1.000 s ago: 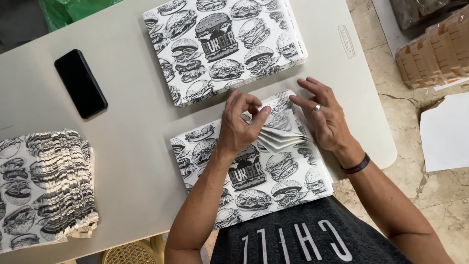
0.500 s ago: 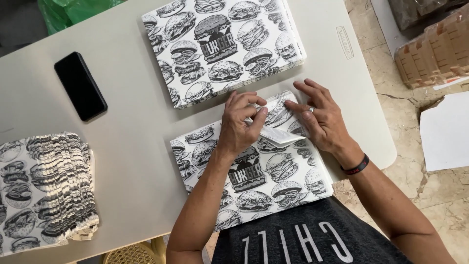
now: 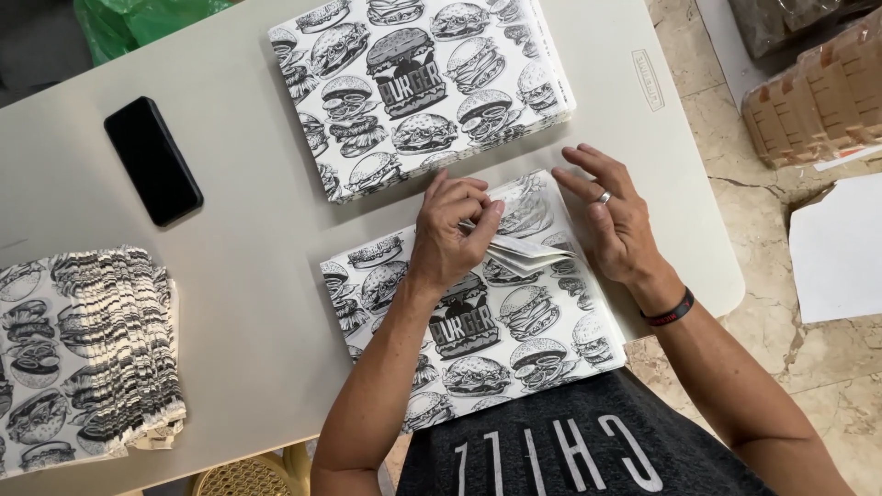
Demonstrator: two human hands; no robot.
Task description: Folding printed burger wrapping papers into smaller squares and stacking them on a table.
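A stack of white paper sheets printed with black burger drawings (image 3: 514,340) lies on the grey table (image 3: 248,276) right in front of me. My left hand (image 3: 452,234) pinches the far corner of the top sheets and lifts them into a small fan. My right hand (image 3: 614,220), with a ring and a dark wristband, rests flat with spread fingers on the stack's far right corner, beside the lifted sheets.
A second printed stack (image 3: 423,87) lies further back. A fanned pile of folded printed paper (image 3: 83,354) sits at the left edge. A black phone (image 3: 152,160) lies far left. Brown cardboard trays (image 3: 818,101) and a white sheet (image 3: 841,248) lie on the floor at right.
My left hand has gone from pressing on the stack to pinching and raising its corner sheets. My right hand has slid slightly right and spread out.
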